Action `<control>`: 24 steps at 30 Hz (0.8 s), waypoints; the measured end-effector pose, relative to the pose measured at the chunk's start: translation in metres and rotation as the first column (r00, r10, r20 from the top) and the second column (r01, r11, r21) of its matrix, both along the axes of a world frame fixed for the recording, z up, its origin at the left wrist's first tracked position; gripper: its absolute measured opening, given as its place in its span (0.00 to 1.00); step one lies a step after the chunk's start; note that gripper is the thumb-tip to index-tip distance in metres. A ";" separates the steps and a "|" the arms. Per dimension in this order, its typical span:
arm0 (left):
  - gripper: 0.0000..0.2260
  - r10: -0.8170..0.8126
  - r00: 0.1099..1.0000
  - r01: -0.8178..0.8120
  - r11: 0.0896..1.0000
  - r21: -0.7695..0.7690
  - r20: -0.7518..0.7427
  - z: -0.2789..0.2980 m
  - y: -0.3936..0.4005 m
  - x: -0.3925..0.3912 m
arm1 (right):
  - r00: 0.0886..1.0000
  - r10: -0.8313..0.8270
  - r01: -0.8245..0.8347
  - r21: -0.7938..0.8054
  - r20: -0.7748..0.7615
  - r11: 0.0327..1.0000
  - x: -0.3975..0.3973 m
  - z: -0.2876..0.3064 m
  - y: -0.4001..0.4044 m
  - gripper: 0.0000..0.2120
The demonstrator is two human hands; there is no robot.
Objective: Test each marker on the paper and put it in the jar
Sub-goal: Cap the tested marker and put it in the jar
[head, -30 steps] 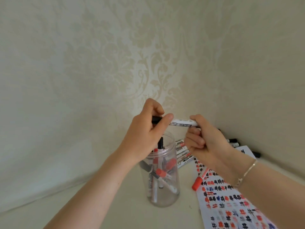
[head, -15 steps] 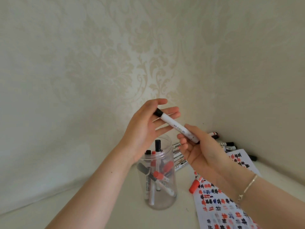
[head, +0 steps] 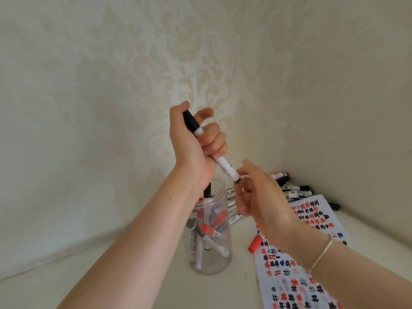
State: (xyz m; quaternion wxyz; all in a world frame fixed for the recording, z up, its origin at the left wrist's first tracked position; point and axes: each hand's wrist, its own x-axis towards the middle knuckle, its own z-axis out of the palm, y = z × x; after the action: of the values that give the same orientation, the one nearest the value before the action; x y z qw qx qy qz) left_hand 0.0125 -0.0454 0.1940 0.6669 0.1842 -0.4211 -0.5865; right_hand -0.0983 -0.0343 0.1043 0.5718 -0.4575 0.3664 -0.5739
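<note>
A white marker with a black cap (head: 225, 166) is tilted above the clear plastic jar (head: 214, 262), cap end up. My left hand (head: 196, 148) is closed in a fist around its upper half. My right hand (head: 260, 197) is just below and to the right, fingers apart and blurred, with the fingertips by the marker's lower end. The jar stands upright on the white table and holds several red-capped and black-capped markers. The test paper (head: 312, 219), covered in red, black and blue marks, lies to the right of the jar.
A red-capped marker (head: 255, 244) lies on the paper's left edge. More markers (head: 294, 189) are heaped in the corner by the wall, and some (head: 231, 197) lie behind the jar. Patterned walls close in the table at the back and right.
The marker has passed from my right hand into my left fist and swung from level to steeply tilted over the jar. My right hand has let go and dropped lower.
</note>
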 end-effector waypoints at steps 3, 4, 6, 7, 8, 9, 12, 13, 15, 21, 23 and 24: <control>0.16 0.113 0.993 -0.112 0.991 -0.079 0.017 0.010 -0.004 0.011 | 0.752 -0.310 0.201 -0.246 -0.582 0.948 -0.026 -0.035 -0.021 0.03; 0.16 0.145 0.989 -0.140 0.986 -0.094 0.039 0.009 -0.006 0.014 | 0.542 -0.314 0.143 -0.283 -0.780 0.948 -0.035 -0.052 -0.026 0.08; 0.15 0.183 0.978 -0.173 0.980 -0.101 0.097 0.005 -0.012 0.017 | 0.064 -0.216 -0.063 -0.220 -0.974 0.974 -0.045 -0.080 -0.033 0.20; 0.15 0.193 0.972 -0.182 0.979 -0.091 0.137 0.002 -0.015 0.019 | -0.124 -0.202 -0.163 -0.181 -0.971 0.970 -0.048 -0.088 -0.034 0.24; 0.15 0.198 0.961 -0.187 0.980 -0.072 0.192 -0.002 -0.019 0.020 | -0.247 -0.219 -0.248 -0.157 -0.944 0.956 -0.048 -0.094 -0.035 0.26; 0.15 0.192 0.946 -0.187 0.981 -0.046 0.260 -0.005 -0.023 0.022 | -0.320 -0.242 -0.312 -0.140 -0.916 0.940 -0.048 -0.096 -0.036 0.25; 0.16 0.126 0.892 -0.149 0.989 0.018 0.435 -0.014 -0.031 0.024 | -0.458 -0.379 -0.445 -0.161 -0.804 0.881 -0.045 -0.093 -0.044 0.21; 0.16 0.096 0.877 -0.130 0.991 0.039 0.470 -0.016 -0.033 0.024 | -0.471 -0.424 -0.482 -0.178 -0.773 0.858 -0.044 -0.091 -0.047 0.20; 0.16 0.014 0.842 -0.082 0.991 0.102 0.540 -0.020 -0.036 0.025 | -0.412 -0.516 -0.544 -0.252 -0.751 0.800 -0.040 -0.087 -0.049 0.17; 0.13 -0.080 0.771 -0.029 0.987 0.161 0.631 -0.032 -0.038 0.025 | 0.104 -0.539 -0.510 -0.511 -0.836 0.692 -0.046 -0.080 -0.044 0.15; 0.12 0.028 0.652 -0.069 0.997 0.023 0.758 -0.035 -0.038 0.028 | 0.140 -0.502 -0.453 -0.506 -0.853 0.734 -0.048 -0.076 -0.041 0.09; 0.11 0.131 0.514 -0.090 0.991 -0.098 0.848 -0.036 -0.038 0.031 | 0.124 -0.513 -0.409 -0.515 -0.850 0.753 -0.051 -0.076 -0.041 0.05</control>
State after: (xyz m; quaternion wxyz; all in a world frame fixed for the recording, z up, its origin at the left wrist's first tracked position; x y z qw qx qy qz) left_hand 0.0432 -0.0837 0.1584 0.4154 0.4598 -0.6926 -0.3692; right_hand -0.1496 -0.0751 0.0279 -0.0445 -0.8680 0.4384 -0.2289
